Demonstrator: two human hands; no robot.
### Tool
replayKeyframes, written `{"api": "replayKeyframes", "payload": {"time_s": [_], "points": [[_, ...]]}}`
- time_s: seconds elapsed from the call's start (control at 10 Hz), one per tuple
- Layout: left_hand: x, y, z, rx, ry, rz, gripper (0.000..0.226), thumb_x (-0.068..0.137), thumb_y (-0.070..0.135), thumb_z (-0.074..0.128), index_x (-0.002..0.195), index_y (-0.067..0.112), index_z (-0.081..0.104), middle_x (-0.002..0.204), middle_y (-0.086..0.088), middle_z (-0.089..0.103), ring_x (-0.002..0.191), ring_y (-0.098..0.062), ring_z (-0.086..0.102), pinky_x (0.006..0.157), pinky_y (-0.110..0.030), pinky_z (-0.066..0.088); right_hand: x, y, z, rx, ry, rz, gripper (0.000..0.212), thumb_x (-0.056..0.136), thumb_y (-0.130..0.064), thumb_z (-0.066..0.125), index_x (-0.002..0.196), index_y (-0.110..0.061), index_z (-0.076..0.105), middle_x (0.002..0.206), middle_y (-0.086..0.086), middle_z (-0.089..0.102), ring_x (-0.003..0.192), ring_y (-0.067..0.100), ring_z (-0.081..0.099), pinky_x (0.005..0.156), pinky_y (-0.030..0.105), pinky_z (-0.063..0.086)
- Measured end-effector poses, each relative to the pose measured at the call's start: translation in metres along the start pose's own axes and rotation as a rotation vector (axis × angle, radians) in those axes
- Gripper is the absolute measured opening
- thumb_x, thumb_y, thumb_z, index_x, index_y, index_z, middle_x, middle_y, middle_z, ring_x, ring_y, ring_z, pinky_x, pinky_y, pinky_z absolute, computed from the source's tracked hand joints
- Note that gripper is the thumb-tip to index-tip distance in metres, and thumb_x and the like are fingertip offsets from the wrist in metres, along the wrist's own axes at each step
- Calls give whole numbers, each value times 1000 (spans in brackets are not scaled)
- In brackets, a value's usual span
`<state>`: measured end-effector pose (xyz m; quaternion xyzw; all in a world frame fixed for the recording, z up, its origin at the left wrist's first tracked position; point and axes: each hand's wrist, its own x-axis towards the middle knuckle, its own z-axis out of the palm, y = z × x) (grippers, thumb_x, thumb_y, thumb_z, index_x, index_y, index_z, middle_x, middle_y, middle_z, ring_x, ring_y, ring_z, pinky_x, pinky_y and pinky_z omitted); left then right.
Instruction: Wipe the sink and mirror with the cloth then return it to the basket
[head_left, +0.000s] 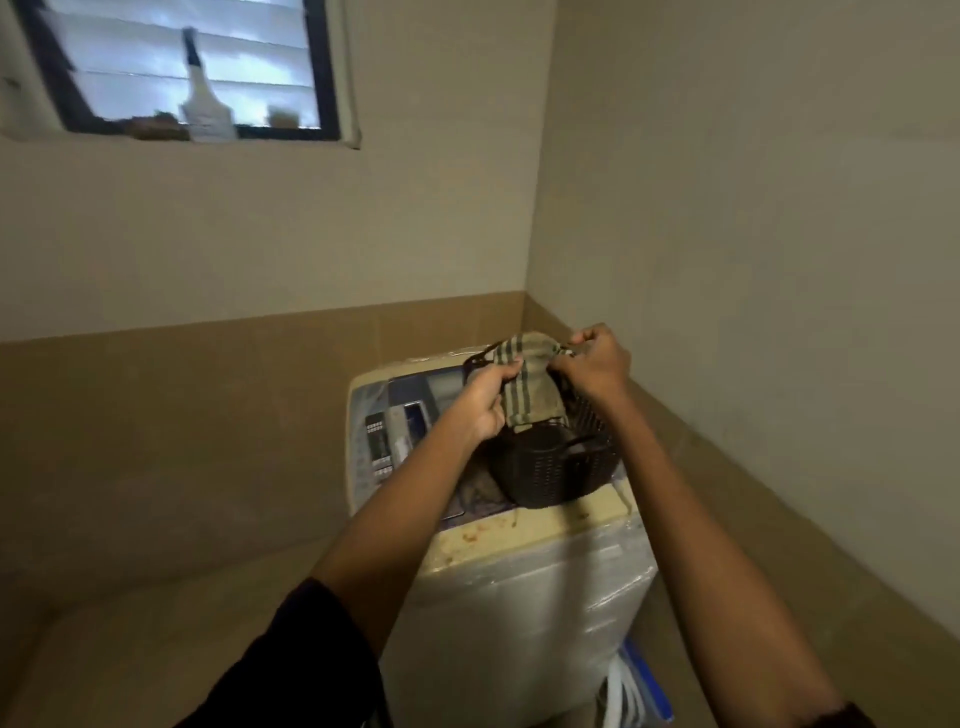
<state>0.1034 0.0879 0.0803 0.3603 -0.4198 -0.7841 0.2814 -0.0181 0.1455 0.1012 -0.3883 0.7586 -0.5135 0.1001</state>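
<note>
A beige cloth with dark stripes hangs over a dark woven plastic basket. The basket stands on top of a white washing machine in the room's corner. My left hand grips the cloth's left edge. My right hand pinches its upper right corner, just above the basket's far rim. The cloth's lower end dips into the basket. No sink or mirror is in view.
The machine's control panel lies left of the basket. Tiled walls meet right behind the machine. High on the left wall, a louvred window has a white bottle on its sill. Blue and white items sit at the machine's lower right.
</note>
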Motion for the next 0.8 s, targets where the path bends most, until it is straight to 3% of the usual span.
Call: {"api": "replayKeyframes", "payload": {"time_s": [0.1, 0.2, 0.3, 0.4, 0.5, 0.6, 0.7, 0.8], "points": [[58, -16, 21, 121, 45, -62, 30, 93, 12, 49, 122, 7, 56, 92, -15, 73, 84, -25, 70, 71, -39, 60, 34, 35, -3, -113, -13, 36, 35, 70, -16, 74, 95, -11, 52, 91, 6, 53, 84, 21, 52, 68, 26, 38], [130, -43, 18, 288, 94, -134, 51, 85, 11, 55, 134, 7, 44, 130, -16, 57, 114, -32, 58, 99, -49, 48, 56, 73, 8, -250, -89, 86, 35, 72, -17, 74, 90, -14, 44, 96, 11, 55, 87, 24, 52, 69, 30, 39], [175, -72, 14, 404, 96, -225, 58, 86, 9, 54, 141, 7, 35, 128, -18, 58, 113, -32, 59, 97, -48, 50, 71, 107, 23, -415, -181, 143, 33, 72, -17, 75, 95, -8, 54, 110, 18, 61, 99, 30, 58, 80, 33, 47], [147, -69, 26, 621, 61, -241, 52, 93, 7, 47, 141, -5, 33, 140, -21, 48, 130, -34, 47, 108, -40, 41, 78, 122, 36, -593, -400, 184, 48, 70, -17, 77, 112, 1, 60, 116, 20, 62, 108, 30, 59, 89, 32, 48], [148, -67, 26, 802, 109, -190, 46, 94, 7, 45, 135, -12, 38, 145, -24, 42, 134, -35, 42, 110, -39, 38, 84, 123, 41, -638, -490, 166, 42, 75, -10, 72, 114, 3, 60, 120, 21, 61, 112, 31, 58, 95, 34, 46], [152, -66, 22, 914, 205, -109, 67, 90, 21, 53, 145, 0, 22, 149, -21, 34, 135, -36, 37, 112, -42, 35, 86, 122, 43, -666, -468, 128, 34, 79, -7, 65, 110, 6, 61, 118, 24, 61, 110, 33, 58, 93, 35, 46], [144, -67, 17, 1169, 165, 30, 72, 87, 25, 57, 146, 4, 22, 154, -19, 21, 143, -35, 22, 119, -46, 20, 86, 121, 48, -678, -496, 120, 32, 81, -14, 64, 107, 5, 62, 115, 23, 62, 106, 32, 59, 90, 35, 46], [123, -58, 11, 1325, 189, 266, 87, 88, 24, 57, 150, 3, 0, 160, -14, -7, 148, -28, -10, 119, -39, -6, 82, 106, 54, -663, -527, 86, 43, 89, -28, 55, 120, 1, 56, 130, 23, 53, 118, 32, 51, 98, 35, 40]]}}
